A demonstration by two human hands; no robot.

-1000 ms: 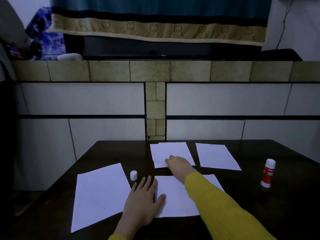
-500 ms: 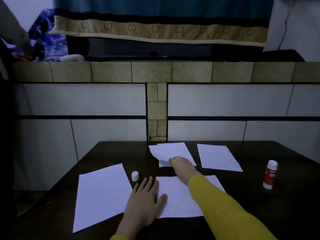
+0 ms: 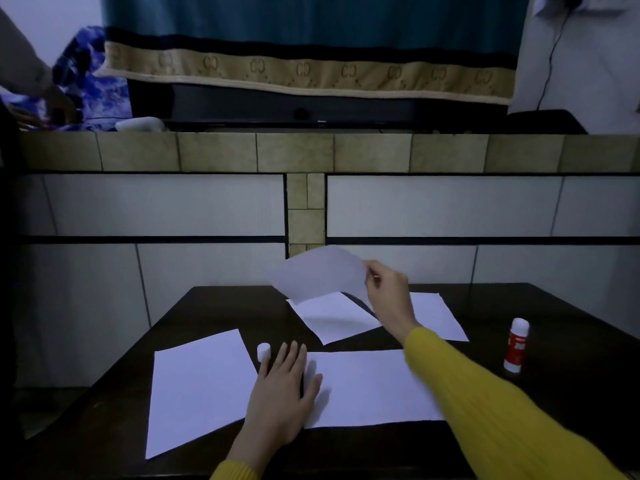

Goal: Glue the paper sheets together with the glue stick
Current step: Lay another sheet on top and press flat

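Lifted off the table [image 3: 221,306] now: one sheet [image 3: 317,273], pinched by the right hand [image 3: 388,289].
Left hand [image 3: 280,386] rests flat, fingers straight; glue stick [image 3: 516,344] untouched, nothing visibly glued yet.

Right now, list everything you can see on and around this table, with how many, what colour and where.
lifted sheet: one, white, in the air above the table's far middle
flat sheets: four, white; left, near middle, far middle, far right
glue stick: one, red and white, upright at right
cap: one, white, beside the left sheet
table: one, dark
tiled wall: beige and white, behind
curtain: teal, beige border, top
left hand: flat beside the near middle sheet
right hand: pinches the lifted sheet
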